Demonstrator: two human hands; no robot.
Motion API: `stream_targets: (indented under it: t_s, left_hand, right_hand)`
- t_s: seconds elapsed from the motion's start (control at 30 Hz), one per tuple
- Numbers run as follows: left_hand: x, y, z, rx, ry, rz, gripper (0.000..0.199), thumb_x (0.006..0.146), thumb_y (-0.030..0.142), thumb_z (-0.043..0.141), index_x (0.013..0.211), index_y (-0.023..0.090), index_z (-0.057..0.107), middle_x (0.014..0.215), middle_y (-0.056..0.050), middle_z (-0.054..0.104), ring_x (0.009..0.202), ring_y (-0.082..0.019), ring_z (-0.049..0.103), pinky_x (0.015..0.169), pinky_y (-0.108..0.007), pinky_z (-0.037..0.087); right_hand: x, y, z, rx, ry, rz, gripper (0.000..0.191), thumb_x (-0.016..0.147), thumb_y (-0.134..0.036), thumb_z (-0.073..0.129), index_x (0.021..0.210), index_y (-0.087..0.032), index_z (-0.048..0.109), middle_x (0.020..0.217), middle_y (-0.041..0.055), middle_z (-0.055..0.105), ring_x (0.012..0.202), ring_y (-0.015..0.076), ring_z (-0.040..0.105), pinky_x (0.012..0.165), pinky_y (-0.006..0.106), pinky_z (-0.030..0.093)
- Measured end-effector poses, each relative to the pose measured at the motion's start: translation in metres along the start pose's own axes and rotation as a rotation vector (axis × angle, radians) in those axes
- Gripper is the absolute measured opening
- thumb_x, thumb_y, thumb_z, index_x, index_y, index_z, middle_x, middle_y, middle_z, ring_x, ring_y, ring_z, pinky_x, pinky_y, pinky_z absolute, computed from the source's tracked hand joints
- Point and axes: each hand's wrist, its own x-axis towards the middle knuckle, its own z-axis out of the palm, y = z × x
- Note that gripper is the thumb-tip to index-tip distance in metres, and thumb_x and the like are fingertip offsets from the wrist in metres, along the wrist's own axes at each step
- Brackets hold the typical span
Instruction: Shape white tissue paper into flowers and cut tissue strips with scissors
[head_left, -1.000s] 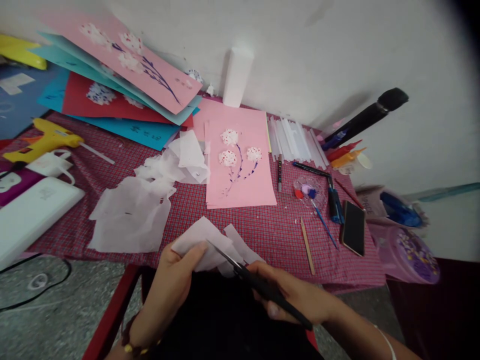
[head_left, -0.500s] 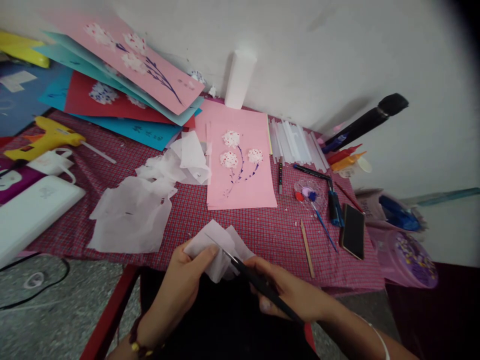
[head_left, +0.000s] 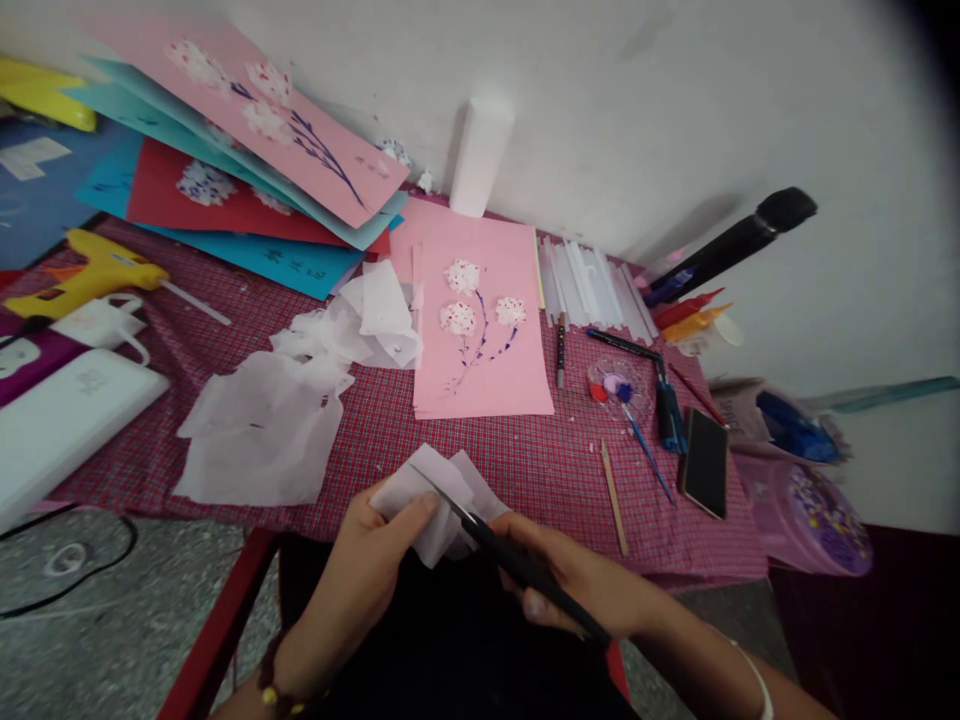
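Observation:
My left hand (head_left: 382,545) pinches a folded piece of thin white paper (head_left: 420,480) between thumb and fingers, just in front of the table's near edge. Black-handled scissors (head_left: 517,565) are gripped in my right hand (head_left: 570,580). Their metal blades lie across the white paper, pointing up and left, close to my left thumb. Some fingers of both hands are hidden behind the paper and the handles. Beyond my hands lies a pink sheet (head_left: 487,390) with three speckled white flowers and dark painted stems. Loose white tissue paper (head_left: 262,430) spreads to its left.
A yellow glue gun (head_left: 97,270) and a white box-like device (head_left: 82,420) are at left, below stacked coloured cards (head_left: 330,170). Glue sticks (head_left: 592,285), a paint palette (head_left: 619,385), a wooden stick (head_left: 615,500) and a phone (head_left: 705,462) lie at right. A pink bin (head_left: 780,520) stands beside the table.
The scissors and my right hand have shifted very slightly, and the blades look a little closer together on the paper. My left hand keeps its hold almost unmoved.

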Motion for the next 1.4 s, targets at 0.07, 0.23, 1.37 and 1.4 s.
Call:
stream_targets:
  t_s: [0.07, 0.23, 1.37, 1.4]
  left_hand:
    - [0.000, -0.002, -0.001, -0.003, -0.020, 0.002, 0.016, 0.070, 0.029, 0.074, 0.081, 0.018, 0.075, 0.073, -0.003, 0.072, 0.065, -0.018, 0.063, 0.064, -0.028, 0.052]
    - [0.001, -0.002, 0.000, 0.014, -0.034, 0.008, 0.014, 0.072, 0.029, 0.073, 0.080, 0.018, 0.074, 0.072, -0.003, 0.072, 0.065, -0.018, 0.063, 0.065, -0.028, 0.051]
    - [0.030, 0.054, -0.030, -0.374, 0.268, 0.229, 0.015, 0.075, 0.008, 0.061, 0.089, 0.014, 0.063, 0.073, -0.004, 0.073, 0.059, -0.018, 0.069, 0.058, -0.028, 0.059]
    - [0.029, 0.053, -0.029, -0.369, 0.263, 0.227, 0.014, 0.073, 0.010, 0.063, 0.086, 0.014, 0.063, 0.072, -0.004, 0.073, 0.061, -0.018, 0.069, 0.060, -0.029, 0.059]
  right_hand:
    - [0.002, -0.003, 0.000, 0.005, 0.012, -0.003, 0.063, 0.078, -0.067, 0.059, 0.114, -0.016, 0.047, 0.081, -0.0006, 0.044, 0.067, 0.0106, 0.038, 0.057, 0.023, 0.032]
    - [0.007, 0.000, 0.003, 0.088, 0.070, -0.008, 0.062, 0.074, -0.066, 0.064, 0.108, -0.016, 0.050, 0.076, -0.0029, 0.044, 0.063, 0.0080, 0.038, 0.053, 0.020, 0.031]
    - [0.017, -0.018, -0.019, -0.159, -0.078, -0.061, 0.061, 0.078, -0.049, 0.065, 0.125, -0.012, 0.051, 0.093, 0.0059, 0.054, 0.074, 0.0137, 0.046, 0.064, 0.026, 0.040]
    - [0.017, -0.016, -0.019, -0.150, -0.073, -0.062, 0.060, 0.078, -0.050, 0.064, 0.124, -0.012, 0.052, 0.093, 0.0056, 0.053, 0.074, 0.0139, 0.046, 0.065, 0.027, 0.040]
